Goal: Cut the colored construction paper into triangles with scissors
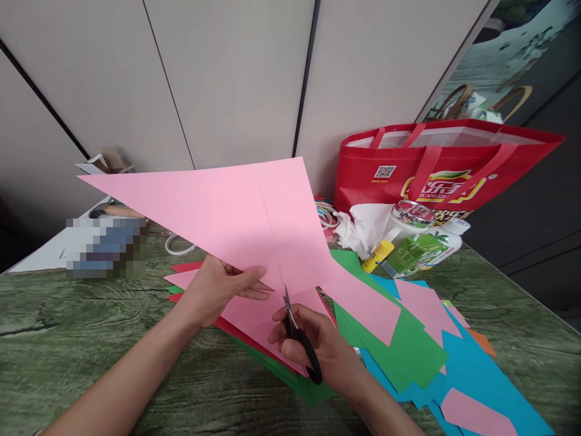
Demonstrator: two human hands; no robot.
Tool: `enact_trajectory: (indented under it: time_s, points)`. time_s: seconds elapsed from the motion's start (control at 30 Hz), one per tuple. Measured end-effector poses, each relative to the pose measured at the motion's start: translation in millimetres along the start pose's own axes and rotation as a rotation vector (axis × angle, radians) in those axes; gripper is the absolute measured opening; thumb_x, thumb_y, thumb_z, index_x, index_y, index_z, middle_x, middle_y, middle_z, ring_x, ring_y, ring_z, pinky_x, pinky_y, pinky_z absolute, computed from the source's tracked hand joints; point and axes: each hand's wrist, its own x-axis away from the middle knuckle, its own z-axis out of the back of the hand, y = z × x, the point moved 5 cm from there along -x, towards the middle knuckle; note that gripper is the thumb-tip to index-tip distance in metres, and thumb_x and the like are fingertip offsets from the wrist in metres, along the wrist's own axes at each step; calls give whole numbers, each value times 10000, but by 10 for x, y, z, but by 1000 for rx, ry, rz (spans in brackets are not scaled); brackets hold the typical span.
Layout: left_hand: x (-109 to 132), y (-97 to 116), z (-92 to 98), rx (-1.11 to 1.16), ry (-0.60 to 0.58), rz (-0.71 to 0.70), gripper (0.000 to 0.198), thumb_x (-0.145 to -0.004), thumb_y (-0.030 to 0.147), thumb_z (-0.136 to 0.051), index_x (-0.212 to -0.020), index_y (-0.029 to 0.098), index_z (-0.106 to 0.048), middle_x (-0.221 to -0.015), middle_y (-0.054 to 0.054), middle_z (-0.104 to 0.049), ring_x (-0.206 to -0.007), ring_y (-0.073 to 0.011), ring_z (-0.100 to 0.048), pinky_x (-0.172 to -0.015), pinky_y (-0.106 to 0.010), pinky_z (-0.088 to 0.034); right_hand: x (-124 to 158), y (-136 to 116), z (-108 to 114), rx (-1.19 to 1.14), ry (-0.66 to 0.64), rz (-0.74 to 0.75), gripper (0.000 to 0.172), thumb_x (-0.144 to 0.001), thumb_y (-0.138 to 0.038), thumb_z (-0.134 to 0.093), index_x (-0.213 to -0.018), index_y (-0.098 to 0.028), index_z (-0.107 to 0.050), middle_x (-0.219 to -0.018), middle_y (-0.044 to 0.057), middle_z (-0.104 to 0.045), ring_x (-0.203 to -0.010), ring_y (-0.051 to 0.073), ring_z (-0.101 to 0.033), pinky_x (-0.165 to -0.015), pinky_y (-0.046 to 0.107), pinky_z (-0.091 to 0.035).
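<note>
A large sheet of pink paper (227,212) is held up above the table, with a faint crease running down it. My left hand (227,287) pinches its lower edge, thumb on top and fingers beneath. In my right hand (313,339) is a pair of scissors (302,345) with black handles. Their blades point up and meet the pink sheet at its lower middle, close to my left fingertips. Under the raised sheet lies a stack of pink, red and green paper (272,339).
Green paper (376,339), blue paper (481,375) and pink pieces lie at the right. Behind them stand a yellow glue stick (377,257), crumpled tissue (363,227), white bottles and a red bag (385,175). A white ring (179,245) lies at the left.
</note>
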Motion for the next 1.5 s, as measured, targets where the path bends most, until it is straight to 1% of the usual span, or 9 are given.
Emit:
enact_trajectory:
  time_s: [0.3,0.53,0.83,1.07,1.27,1.5]
  points:
    - [5,-5,4,-3,5,-8,244,-654,234,-683,-873,152,-611,-721,-12,-712,-597,-183,-675,-618,-339,-593,4,4,2,5,3,-2,317,-689,-329,-688,-924,-191,-528,-768,8,-567,-692,120,-499,-624,247,-378]
    - [5,3,-3,-2,-7,-12,219,-656,232,-681,-849,156,-611,-721,-8,-707,-603,-185,-673,-610,-340,-595,5,-2,-9,5,-1,-6,327,-690,-340,-685,-928,-187,-520,-770,10,-565,-679,115,-489,-603,236,-370]
    - [7,-7,9,0,-2,-1,241,-653,239,-682,-871,165,-610,-729,-3,-712,-595,-180,-674,-627,-343,-590,2,-2,-8,7,-5,4,330,-691,-344,-684,-934,-189,-523,-787,18,-570,-700,121,-497,-621,242,-381]
    - [1,-6,6,-3,1,2,218,-652,234,-686,-846,163,-616,-720,3,-711,-590,-177,-676,-613,-326,-592,4,-4,4,5,-3,2,321,-695,-337,-684,-935,-190,-529,-780,13,-572,-698,116,-502,-622,235,-386]
    - [9,-7,5,-8,8,5,251,-653,238,-684,-879,153,-614,-727,-11,-717,-594,-188,-679,-619,-334,-591,8,6,-2,7,-10,6,313,-709,-329,-674,-946,-186,-526,-789,16,-574,-702,111,-500,-619,231,-382]
    - [10,-13,8,-13,9,11,231,-644,242,-690,-844,149,-622,-722,-23,-718,-597,-195,-680,-617,-338,-590,6,9,-5,15,-7,0,319,-698,-345,-677,-933,-192,-525,-763,8,-567,-684,119,-498,-609,240,-374]
